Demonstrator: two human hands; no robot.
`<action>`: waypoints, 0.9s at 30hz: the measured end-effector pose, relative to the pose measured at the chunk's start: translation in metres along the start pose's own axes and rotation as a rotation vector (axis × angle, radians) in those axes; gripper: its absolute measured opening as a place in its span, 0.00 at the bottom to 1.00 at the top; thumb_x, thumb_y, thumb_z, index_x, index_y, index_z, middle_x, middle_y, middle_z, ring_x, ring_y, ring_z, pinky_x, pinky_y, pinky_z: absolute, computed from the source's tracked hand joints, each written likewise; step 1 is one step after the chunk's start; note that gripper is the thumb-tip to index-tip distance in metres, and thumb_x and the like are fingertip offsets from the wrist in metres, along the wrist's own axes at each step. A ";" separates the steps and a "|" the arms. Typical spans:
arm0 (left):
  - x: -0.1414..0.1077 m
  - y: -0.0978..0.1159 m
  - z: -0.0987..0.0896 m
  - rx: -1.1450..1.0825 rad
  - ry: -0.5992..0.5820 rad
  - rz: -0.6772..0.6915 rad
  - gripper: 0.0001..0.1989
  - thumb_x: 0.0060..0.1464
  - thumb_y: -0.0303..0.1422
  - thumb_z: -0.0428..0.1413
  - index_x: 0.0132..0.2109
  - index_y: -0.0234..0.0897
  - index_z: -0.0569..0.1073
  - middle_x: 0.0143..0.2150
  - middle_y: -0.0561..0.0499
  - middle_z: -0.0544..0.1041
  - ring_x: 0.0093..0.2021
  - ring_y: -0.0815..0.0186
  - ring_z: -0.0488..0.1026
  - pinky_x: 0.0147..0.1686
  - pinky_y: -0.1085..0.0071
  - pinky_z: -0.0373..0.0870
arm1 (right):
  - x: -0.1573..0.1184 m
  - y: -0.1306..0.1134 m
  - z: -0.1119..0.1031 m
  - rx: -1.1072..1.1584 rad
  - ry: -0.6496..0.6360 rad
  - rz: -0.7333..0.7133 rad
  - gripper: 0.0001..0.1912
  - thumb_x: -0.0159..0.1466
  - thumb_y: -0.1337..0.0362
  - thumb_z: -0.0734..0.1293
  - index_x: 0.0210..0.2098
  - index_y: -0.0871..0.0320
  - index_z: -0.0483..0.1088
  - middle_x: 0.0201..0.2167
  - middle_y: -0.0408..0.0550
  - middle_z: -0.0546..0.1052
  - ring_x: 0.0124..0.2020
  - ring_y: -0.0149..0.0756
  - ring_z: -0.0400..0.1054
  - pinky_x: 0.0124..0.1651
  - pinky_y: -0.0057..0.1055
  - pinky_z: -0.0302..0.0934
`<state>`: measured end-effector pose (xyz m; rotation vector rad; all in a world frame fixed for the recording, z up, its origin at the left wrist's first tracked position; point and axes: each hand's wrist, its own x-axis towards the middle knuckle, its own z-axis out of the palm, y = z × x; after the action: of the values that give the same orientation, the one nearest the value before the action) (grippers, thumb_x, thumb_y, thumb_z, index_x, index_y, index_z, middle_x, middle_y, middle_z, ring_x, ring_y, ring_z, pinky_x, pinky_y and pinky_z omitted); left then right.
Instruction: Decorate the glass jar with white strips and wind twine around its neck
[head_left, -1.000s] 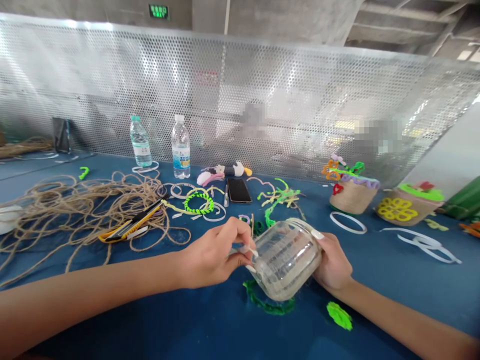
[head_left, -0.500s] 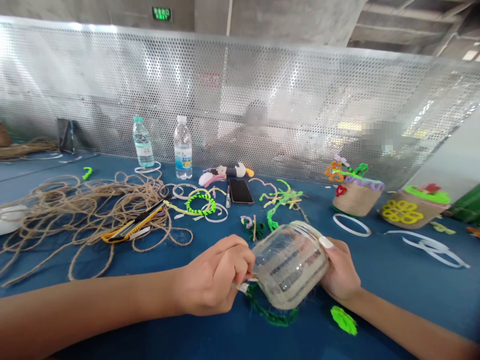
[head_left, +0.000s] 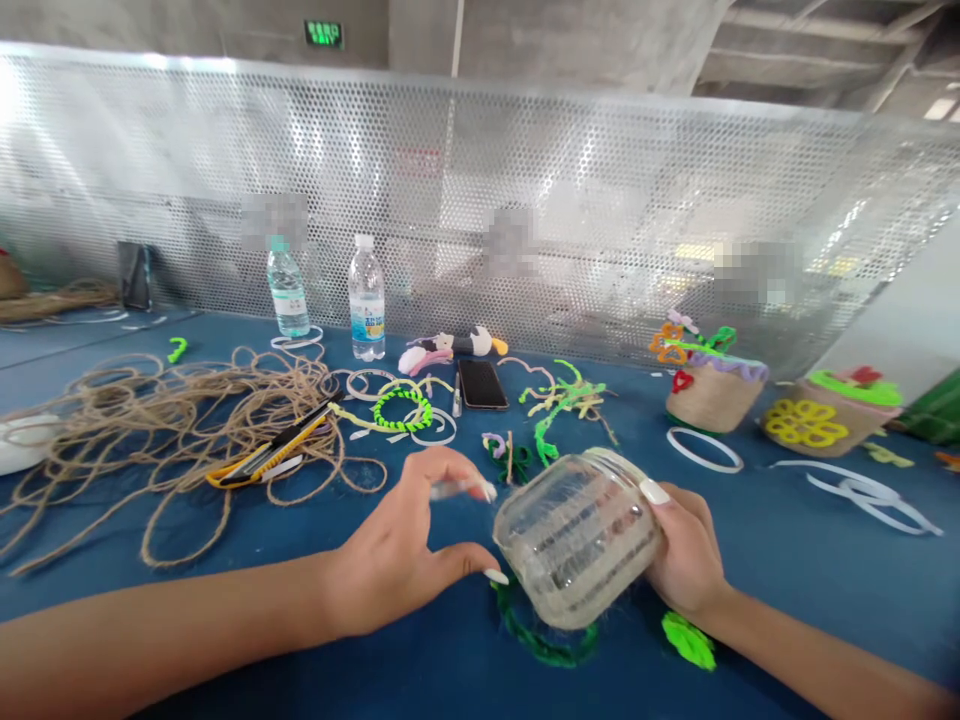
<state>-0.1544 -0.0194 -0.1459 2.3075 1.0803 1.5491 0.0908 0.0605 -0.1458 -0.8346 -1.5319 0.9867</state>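
Note:
My right hand (head_left: pixel 686 545) grips a clear glass jar (head_left: pixel 577 540) lying on its side, with thin fibres clinging to the glass. My left hand (head_left: pixel 397 540) sits just left of the jar, fingers spread, the thumb tip almost at the glass. A thin pale strip (head_left: pixel 459 489) lies along its fingers, too blurred to tell whether it is held. Under the jar runs a green pipe cleaner (head_left: pixel 544 640), partly hidden. Near my right hand is a bright green felt leaf (head_left: pixel 688 640).
Loose jute twine (head_left: pixel 187 420) and a yellow utility knife (head_left: pixel 270 450) lie left on the blue tabletop (head_left: pixel 750 600). Behind stand water bottles (head_left: pixel 366 300), a phone (head_left: pixel 482 384) and twine-wrapped decorated jars (head_left: pixel 712 395). A perforated metal fence (head_left: pixel 450 200) runs along the back.
My left hand has pulled back from the jar to the left and its fingers have spread apart. The jar stays in my right hand, turned slightly.

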 end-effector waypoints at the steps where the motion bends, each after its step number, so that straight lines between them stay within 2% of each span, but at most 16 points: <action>1: -0.001 -0.001 0.001 -0.045 -0.032 -0.011 0.24 0.52 0.33 0.63 0.49 0.43 0.57 0.44 0.50 0.66 0.43 0.64 0.69 0.43 0.66 0.70 | 0.000 -0.001 0.000 0.003 0.005 0.008 0.30 0.55 0.41 0.64 0.11 0.56 0.55 0.09 0.40 0.55 0.13 0.27 0.47 0.16 0.29 0.43; 3: -0.002 -0.001 0.005 -0.093 -0.079 -0.035 0.23 0.53 0.28 0.61 0.49 0.43 0.57 0.43 0.52 0.69 0.41 0.66 0.71 0.42 0.67 0.70 | 0.000 0.000 0.001 -0.001 0.007 0.025 0.29 0.56 0.42 0.64 0.11 0.56 0.56 0.09 0.40 0.55 0.13 0.28 0.47 0.16 0.29 0.42; 8: 0.007 -0.002 0.012 -0.146 -0.097 0.006 0.19 0.56 0.21 0.55 0.47 0.41 0.55 0.34 0.56 0.71 0.34 0.70 0.73 0.38 0.71 0.71 | -0.001 0.007 -0.003 -0.007 -0.010 0.030 0.28 0.58 0.44 0.62 0.12 0.56 0.55 0.10 0.40 0.56 0.15 0.28 0.47 0.18 0.29 0.44; 14: 0.010 -0.001 0.009 -0.149 -0.166 0.136 0.14 0.54 0.18 0.48 0.42 0.40 0.55 0.34 0.52 0.70 0.34 0.68 0.70 0.34 0.72 0.69 | -0.002 0.010 -0.004 -0.035 -0.029 -0.028 0.29 0.61 0.44 0.61 0.12 0.55 0.55 0.11 0.40 0.55 0.15 0.29 0.47 0.20 0.30 0.43; 17: 0.004 0.003 0.009 -0.129 -0.155 0.185 0.14 0.53 0.16 0.45 0.40 0.40 0.54 0.34 0.52 0.68 0.35 0.68 0.67 0.33 0.72 0.67 | -0.006 0.007 -0.003 -0.066 -0.016 -0.092 0.29 0.62 0.44 0.61 0.13 0.55 0.55 0.11 0.40 0.54 0.15 0.29 0.46 0.20 0.31 0.44; 21: -0.001 0.006 0.008 -0.136 -0.113 0.105 0.16 0.52 0.16 0.46 0.38 0.41 0.51 0.34 0.54 0.67 0.34 0.69 0.66 0.33 0.73 0.65 | -0.008 0.002 -0.004 -0.063 -0.007 -0.111 0.29 0.60 0.43 0.62 0.12 0.55 0.57 0.11 0.40 0.54 0.15 0.29 0.46 0.19 0.30 0.43; 25: 0.000 0.004 0.001 -0.151 -0.135 -0.020 0.16 0.53 0.17 0.48 0.37 0.42 0.50 0.33 0.56 0.68 0.31 0.71 0.66 0.31 0.74 0.64 | -0.002 0.000 -0.003 0.011 -0.063 -0.024 0.30 0.54 0.39 0.65 0.10 0.55 0.59 0.10 0.41 0.57 0.14 0.29 0.47 0.17 0.30 0.42; 27: 0.002 0.002 -0.003 -0.145 -0.158 -0.024 0.15 0.53 0.18 0.48 0.36 0.41 0.50 0.32 0.56 0.68 0.31 0.71 0.67 0.31 0.74 0.64 | 0.003 -0.001 -0.001 0.025 -0.101 0.024 0.30 0.53 0.39 0.65 0.10 0.55 0.60 0.09 0.42 0.59 0.13 0.30 0.49 0.16 0.30 0.43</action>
<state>-0.1560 -0.0208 -0.1422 2.2666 0.9229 1.3613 0.0915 0.0632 -0.1439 -0.7978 -1.5946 1.0777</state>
